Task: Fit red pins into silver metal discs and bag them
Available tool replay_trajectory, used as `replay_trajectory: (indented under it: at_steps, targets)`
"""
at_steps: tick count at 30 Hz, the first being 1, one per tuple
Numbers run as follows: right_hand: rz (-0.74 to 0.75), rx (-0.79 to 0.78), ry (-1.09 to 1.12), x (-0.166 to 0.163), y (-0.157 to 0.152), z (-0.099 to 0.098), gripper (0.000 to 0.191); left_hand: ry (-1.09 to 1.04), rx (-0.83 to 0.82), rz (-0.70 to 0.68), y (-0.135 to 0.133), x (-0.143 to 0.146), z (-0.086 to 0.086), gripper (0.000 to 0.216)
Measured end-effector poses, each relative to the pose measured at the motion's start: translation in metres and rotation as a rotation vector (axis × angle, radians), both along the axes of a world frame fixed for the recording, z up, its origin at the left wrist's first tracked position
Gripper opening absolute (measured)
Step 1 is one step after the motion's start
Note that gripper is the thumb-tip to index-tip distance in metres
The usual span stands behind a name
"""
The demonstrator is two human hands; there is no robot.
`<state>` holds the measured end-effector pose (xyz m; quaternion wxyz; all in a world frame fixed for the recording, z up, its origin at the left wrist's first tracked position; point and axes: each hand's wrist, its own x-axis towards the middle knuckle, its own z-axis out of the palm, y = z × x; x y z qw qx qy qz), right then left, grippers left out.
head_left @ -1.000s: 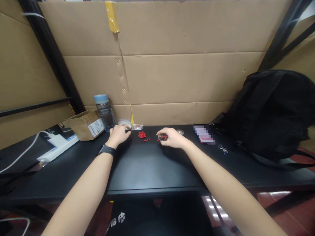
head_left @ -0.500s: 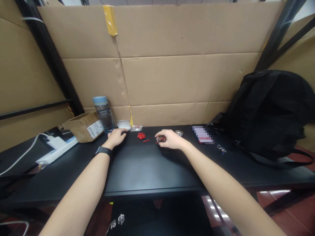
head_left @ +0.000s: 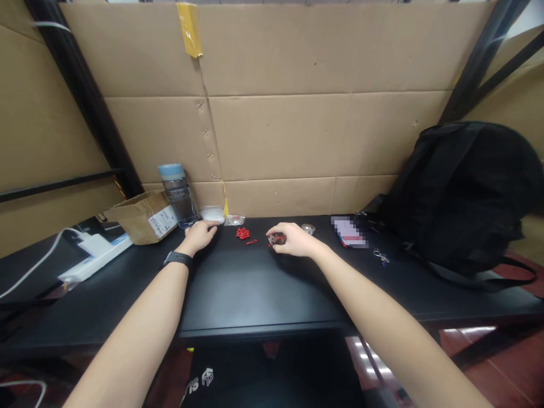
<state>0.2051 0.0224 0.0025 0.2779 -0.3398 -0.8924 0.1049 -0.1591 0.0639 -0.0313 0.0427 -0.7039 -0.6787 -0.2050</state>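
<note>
My right hand grips a small round clear container by its sides, thumb and fingers curved around it; something dark and red shows in it. My left hand lies on the black table with its fingers stretched out, the fingertips close to a clear-and-white box or pack. Whether they touch it I cannot tell. Between my hands is a small pile of red cord loops, with a single red loop apart from it. Just behind my right hand sits a small round clear-and-silver lid or dish.
At the left stand a water bottle, an open cardboard box and a white power strip. A small clear bag lies at the back. A phone-like item, a keychain and a black backpack are at the right.
Both hands keep nearly the same places and grip. The whole view has shifted slightly.
</note>
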Motion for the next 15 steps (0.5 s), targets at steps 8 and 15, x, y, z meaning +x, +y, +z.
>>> replay_trajectory:
  at_steps: [8, 15]
  targets:
    - [0.004, -0.027, 0.009, -0.0001, -0.0022, 0.0022, 0.042, -0.019, 0.002, 0.005, -0.0028, -0.0010, 0.0049, 0.042]
    - [0.000, -0.022, -0.003, -0.0002, -0.0023, 0.0028, 0.042, -0.056, -0.014, -0.024, -0.0014, -0.0012, 0.0037, 0.041]
